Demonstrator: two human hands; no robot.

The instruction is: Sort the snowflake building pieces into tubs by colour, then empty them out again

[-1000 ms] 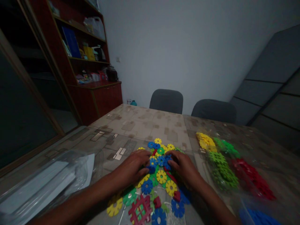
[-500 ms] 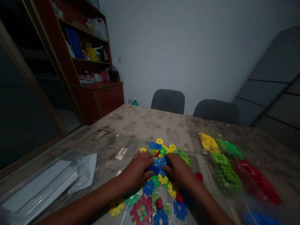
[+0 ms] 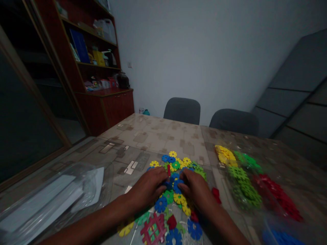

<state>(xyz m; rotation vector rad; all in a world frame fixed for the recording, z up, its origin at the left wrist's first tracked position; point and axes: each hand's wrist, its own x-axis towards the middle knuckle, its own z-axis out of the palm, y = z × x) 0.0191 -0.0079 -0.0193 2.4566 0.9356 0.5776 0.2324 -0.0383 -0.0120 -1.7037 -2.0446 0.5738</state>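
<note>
Pinching with curled fingers, my left hand (image 3: 148, 189) and my right hand (image 3: 195, 190) held the blue flower pieces (image 3: 174, 183) together, on the coloured pile (image 3: 180, 198) near the table (image 3: 158, 136) edge.

Dim room — pale wall (image 3: 204, 51), red-brown shelf cabinet (image 3: 102, 85), two grey chairs (image 3: 182, 110) behind the patterned table (image 3: 153, 132).
</note>
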